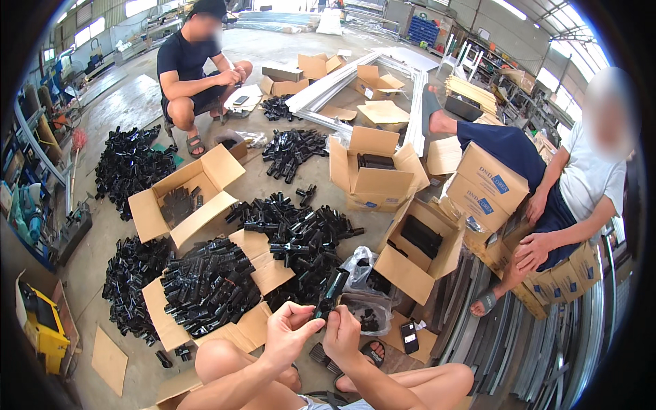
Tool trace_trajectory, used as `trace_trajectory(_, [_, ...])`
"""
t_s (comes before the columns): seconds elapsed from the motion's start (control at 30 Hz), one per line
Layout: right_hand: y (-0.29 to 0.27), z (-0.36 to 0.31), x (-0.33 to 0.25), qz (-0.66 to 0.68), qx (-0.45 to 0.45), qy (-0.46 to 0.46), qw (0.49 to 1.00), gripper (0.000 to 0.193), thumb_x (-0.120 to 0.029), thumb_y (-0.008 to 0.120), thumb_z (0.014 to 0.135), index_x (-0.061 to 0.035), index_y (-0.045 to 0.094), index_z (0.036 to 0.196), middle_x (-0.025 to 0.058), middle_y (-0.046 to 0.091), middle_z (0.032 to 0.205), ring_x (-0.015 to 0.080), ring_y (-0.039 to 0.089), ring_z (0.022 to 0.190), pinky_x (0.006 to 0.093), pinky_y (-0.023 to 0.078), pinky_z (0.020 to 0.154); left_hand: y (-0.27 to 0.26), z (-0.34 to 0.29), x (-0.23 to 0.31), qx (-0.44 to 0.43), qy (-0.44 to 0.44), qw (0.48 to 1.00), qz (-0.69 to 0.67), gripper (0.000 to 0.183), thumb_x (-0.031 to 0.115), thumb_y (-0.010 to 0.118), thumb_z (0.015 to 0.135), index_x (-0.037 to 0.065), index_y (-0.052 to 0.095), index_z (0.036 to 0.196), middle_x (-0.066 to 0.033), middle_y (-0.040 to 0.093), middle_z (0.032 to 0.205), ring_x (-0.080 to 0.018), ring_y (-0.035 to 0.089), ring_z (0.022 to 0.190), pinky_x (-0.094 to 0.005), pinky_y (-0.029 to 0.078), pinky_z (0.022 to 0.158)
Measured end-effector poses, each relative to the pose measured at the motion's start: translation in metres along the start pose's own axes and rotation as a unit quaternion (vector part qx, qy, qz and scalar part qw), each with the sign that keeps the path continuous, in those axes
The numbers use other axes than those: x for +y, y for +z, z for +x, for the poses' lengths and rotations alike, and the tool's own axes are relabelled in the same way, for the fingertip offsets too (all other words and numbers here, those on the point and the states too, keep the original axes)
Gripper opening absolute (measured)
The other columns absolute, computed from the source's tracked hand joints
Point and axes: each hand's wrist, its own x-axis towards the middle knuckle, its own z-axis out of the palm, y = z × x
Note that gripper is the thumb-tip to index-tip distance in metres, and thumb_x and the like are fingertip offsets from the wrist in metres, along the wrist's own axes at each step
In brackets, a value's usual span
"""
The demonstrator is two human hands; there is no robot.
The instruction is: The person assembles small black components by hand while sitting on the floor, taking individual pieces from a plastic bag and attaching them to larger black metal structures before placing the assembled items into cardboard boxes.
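Note:
A glossy black tubular plastic part [333, 287] is held up in front of me, tilted, between both hands. My left hand [290, 335] pinches its lower end from the left with thumb and fingers. On the other side my right hand [342, 335] has its fingers curled against the same end. Just beyond lie a clear plastic bag [360, 268] and another bag [369, 316] with small dark pieces inside. A large heap of similar black parts [212, 283] fills an opened carton to the left, and more black parts [290, 232] lie loose ahead.
Open cartons [413, 270] stand to the right and ahead [372, 181]. A phone [409, 337] lies on cardboard at my right. One person [195, 75] squats far left; another person [581, 184] sits at right beside stacked boxes [485, 181]. Long metal profiles [506, 355] cover the right floor.

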Motion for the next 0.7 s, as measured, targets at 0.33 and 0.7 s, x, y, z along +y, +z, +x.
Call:
trace_trajectory(0.33, [-0.001,0.006,0.008,0.017,0.031,-0.105,0.994,0.014,-0.014,0.065,0.097,-0.0015,0.062,0.09,0.015,0.062,0.077,0.0401,0.061,0.065,0.0456,0.048,0.057,-0.002,-0.001,0.001,0.013,-0.006,1.0,0.021,0.025,-0.005,0.076,0.091,0.0,0.061,0.11,-0.0124,0.074,0.108,-0.013,0.07,0.099,-0.0273,0.058,0.088])
trace_trajectory(0.7, [-0.003,0.004,-0.001,0.036,0.023,-0.079,0.996,0.01,-0.004,0.068,0.091,0.0001,0.059,0.093,0.0173,0.061,0.08,0.0383,0.063,0.069,0.0439,0.051,0.06,0.001,-0.002,0.005,0.008,-0.008,1.0,-0.008,0.026,-0.006,0.077,0.09,0.001,0.062,0.11,-0.0109,0.073,0.107,-0.0131,0.07,0.098,-0.0281,0.059,0.088])
